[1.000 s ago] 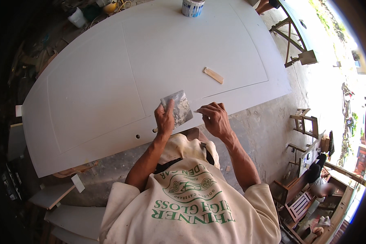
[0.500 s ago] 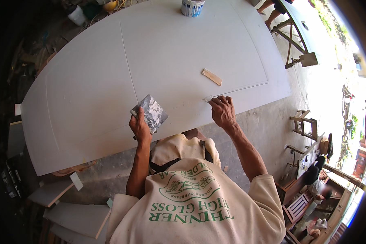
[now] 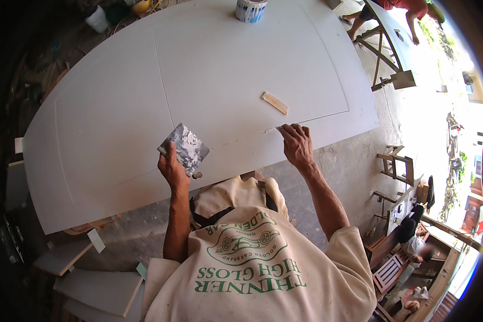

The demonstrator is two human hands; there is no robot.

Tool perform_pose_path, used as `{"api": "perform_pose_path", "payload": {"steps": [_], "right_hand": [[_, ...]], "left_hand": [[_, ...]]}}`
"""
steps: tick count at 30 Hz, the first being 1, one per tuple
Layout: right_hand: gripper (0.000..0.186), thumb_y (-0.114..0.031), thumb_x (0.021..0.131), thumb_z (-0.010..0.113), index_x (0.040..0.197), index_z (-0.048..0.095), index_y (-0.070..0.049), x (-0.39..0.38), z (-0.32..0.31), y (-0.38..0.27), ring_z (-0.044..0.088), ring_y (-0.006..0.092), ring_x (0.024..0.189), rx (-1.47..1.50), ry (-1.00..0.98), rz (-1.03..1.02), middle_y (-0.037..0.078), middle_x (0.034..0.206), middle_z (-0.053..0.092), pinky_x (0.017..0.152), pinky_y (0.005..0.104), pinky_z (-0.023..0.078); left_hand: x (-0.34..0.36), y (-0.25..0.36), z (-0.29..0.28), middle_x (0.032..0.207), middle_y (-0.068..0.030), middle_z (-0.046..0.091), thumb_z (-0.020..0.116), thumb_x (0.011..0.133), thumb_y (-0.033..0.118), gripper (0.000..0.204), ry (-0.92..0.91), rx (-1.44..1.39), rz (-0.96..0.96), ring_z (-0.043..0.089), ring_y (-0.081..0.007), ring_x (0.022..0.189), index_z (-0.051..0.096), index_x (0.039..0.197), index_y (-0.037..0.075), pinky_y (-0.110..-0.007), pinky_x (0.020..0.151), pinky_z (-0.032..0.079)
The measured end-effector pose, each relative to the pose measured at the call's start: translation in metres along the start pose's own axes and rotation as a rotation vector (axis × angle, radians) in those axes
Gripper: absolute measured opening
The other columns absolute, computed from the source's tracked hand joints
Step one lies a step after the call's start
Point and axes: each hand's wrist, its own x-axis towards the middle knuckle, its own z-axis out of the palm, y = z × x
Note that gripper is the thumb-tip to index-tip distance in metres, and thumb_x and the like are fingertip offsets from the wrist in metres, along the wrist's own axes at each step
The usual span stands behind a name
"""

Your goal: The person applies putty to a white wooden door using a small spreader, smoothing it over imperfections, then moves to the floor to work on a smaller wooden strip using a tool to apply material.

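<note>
A large pale grey panel [image 3: 107, 107] with thin groove lines spreads out in front of me. In my left hand [image 3: 173, 167] is a square metal putty plate [image 3: 187, 147], smeared with white paste and held above the panel's near edge, thumb on top. A small brown knob [image 3: 197, 175] sticks out beside that hand. My right hand [image 3: 297, 144] is closed, fingertips down on the groove near the panel's right front. From its fingers pokes the thin edge of a small scraper [image 3: 279, 129], mostly hidden. White filler [image 3: 265, 131] lines the groove to its left.
A flat wooden stick [image 3: 275, 103] lies on the panel just beyond my right hand. At the far edge stands a paint-streaked can [image 3: 250, 9]. More grey boards [image 3: 99, 287] are at the lower left. Another person [image 3: 405, 8] is by a trestle table at the upper right.
My left hand and the plate have shifted left. The right hand has uncovered a streak of filler along the groove. The other person has come further into view at the upper right.
</note>
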Motion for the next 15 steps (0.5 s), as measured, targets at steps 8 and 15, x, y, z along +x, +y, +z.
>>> {"api": "perform_pose_path", "payload": {"steps": [8,15], "right_hand": [[0.031,-0.005,0.087,0.063,0.116,0.073,-0.002,-0.006,0.002,-0.026,0.062,0.0246,0.115,0.052,-0.226,0.004,0.008,0.118,0.070,0.096,0.0417,0.044],[0.026,-0.005,0.086,0.062,0.110,0.074,-0.002,0.006,0.018,-0.046,0.063,0.0245,0.106,0.042,0.010,-0.016,0.008,0.109,0.070,0.093,0.0404,0.044]], "left_hand": [[-0.002,-0.006,-0.004,0.110,-0.0077,0.073,0.068,0.105,0.024,0.033,-0.006,-0.010,-0.061,0.068,-0.0168,0.098,0.071,0.118,-0.006,-0.034,0.089,0.055],[0.003,-0.010,-0.005,0.110,-0.0076,0.073,0.068,0.105,0.024,0.032,-0.034,-0.023,-0.055,0.068,-0.0166,0.098,0.072,0.118,-0.006,-0.034,0.090,0.055]]}}
